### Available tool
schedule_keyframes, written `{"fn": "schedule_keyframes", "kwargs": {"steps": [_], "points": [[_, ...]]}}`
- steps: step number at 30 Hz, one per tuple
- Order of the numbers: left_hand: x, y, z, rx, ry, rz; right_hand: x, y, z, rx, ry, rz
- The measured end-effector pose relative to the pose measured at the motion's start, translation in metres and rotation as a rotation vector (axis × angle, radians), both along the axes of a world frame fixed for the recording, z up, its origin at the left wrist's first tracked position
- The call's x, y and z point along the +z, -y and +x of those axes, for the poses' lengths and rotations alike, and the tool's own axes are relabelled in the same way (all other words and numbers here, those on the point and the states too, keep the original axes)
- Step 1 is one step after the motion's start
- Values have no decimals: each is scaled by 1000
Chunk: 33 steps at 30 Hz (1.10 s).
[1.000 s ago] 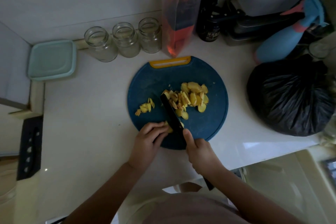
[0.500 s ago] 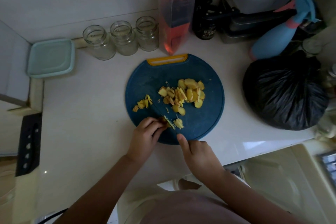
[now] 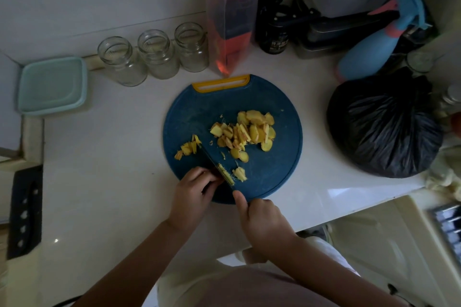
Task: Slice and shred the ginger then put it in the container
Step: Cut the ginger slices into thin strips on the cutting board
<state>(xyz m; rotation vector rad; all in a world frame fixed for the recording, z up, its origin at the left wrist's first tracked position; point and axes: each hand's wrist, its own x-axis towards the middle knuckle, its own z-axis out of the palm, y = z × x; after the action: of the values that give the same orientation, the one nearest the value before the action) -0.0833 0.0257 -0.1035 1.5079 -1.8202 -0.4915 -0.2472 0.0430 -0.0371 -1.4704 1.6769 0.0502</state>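
We are in the shredding step: a heap of ginger slices point(image 3: 249, 129) lies in the middle of the round blue cutting board point(image 3: 269, 177), a small pile of ginger shreds point(image 3: 187, 149) sits towards its left edge, and a cut bit point(image 3: 240, 174) rests just right of the blade. Our right hand point(image 3: 264, 222), at lower centre, is wrapped round the handle of the knife point(image 3: 219, 168), one finger stretched forward towards the blade. Our left hand point(image 3: 192, 192) is curled with fingertips against the blade's left side; we cannot tell whether a piece lies under them. Next, we judge, more slices need drawing under the knife; the teal lidded container point(image 3: 52, 85) waits at upper left, well apart.
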Motion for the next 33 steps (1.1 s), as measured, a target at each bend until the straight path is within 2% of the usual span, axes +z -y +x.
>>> {"fn": "schedule_keyframes", "kwargs": {"steps": [8, 14, 17, 21, 27, 33], "points": [[2, 2, 0, -12, 22, 12, -3, 14, 11, -13, -6, 15], [4, 1, -2, -6, -46, 52, -4, 18, 7, -203, 208, -2], [5, 1, -3, -8, -38, 29, 0, 19, -3, -185, 265, 52], [5, 5, -3, -28, 7, 9, 7, 18, -11, -186, 255, 65], [8, 7, -4, -22, -17, 2, 14, 13, -14, -48, 192, 3], [11, 9, -3, -20, -18, 32, 8, 6, -16, -68, 175, -15]]}}
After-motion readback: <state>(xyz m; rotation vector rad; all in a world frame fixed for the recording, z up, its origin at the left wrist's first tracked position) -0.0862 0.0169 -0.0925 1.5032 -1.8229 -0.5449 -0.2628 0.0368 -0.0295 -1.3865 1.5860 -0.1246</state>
